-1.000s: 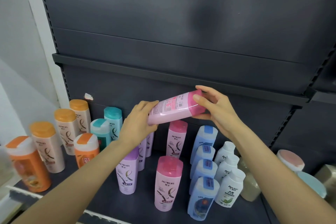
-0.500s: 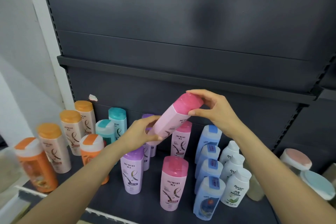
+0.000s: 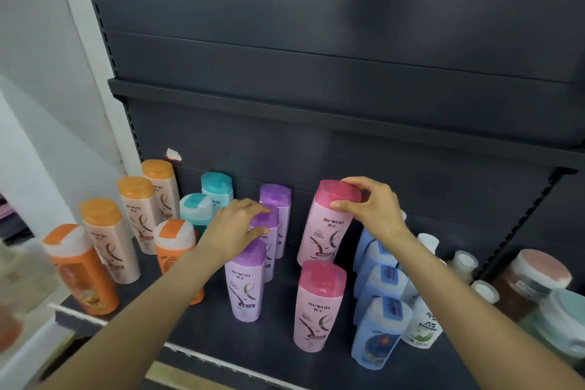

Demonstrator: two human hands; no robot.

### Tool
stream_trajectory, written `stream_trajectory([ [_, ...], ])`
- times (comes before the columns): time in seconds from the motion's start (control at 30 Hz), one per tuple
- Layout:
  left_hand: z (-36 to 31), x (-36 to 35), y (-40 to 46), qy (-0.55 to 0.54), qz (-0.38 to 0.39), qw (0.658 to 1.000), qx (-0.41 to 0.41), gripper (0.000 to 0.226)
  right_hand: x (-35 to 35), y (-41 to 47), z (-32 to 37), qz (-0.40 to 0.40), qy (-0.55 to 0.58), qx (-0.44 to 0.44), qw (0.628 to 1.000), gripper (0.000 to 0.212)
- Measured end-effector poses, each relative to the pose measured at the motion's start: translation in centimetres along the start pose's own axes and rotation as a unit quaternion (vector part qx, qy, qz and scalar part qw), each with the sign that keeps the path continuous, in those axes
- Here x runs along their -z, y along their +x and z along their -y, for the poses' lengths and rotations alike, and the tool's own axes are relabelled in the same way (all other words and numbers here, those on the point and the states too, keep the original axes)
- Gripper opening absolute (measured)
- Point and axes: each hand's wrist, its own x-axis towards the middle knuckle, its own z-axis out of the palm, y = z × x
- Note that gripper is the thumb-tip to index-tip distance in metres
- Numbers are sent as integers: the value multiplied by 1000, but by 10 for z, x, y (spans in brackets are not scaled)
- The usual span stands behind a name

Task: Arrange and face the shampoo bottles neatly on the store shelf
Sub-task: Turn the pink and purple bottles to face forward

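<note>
My right hand grips the dark pink cap of a pink shampoo bottle, which stands nearly upright at the back of the dark shelf, label facing me. A second pink bottle stands in front of it. My left hand rests with curled fingers on the cap of the middle purple bottle. Another purple bottle stands in front and one behind.
Orange-capped beige bottles, orange bottles and teal-capped bottles stand to the left. A row of blue bottles and white bottles stands to the right, with jars beyond. An upper shelf edge overhangs.
The pink bottle went from lying sideways in both hands to standing upright at the back of the shelf. My left hand let go of it and moved onto the purple bottle's cap.
</note>
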Motion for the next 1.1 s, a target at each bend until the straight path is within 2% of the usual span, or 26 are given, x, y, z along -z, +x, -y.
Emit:
stream_trajectory([
  [0.1, 7, -5, -2, 22, 34, 999, -15, 52, -13, -1, -14, 14, -35, -12, 999, 45],
  [0.3, 11, -11, -2, 11, 62, 998, -13, 52, -32, -4, -44, 50, -88, -53, 993, 56],
  [0.8, 7, -8, -3, 19, 80, 997, 0, 52, -41, -14, -55, 73, -115, -101, 986, 53],
  [1.1, 2, -10, -3, 34, 57, 998, 4, 48, -33, -18, -60, 110, -113, -110, 981, 51],
])
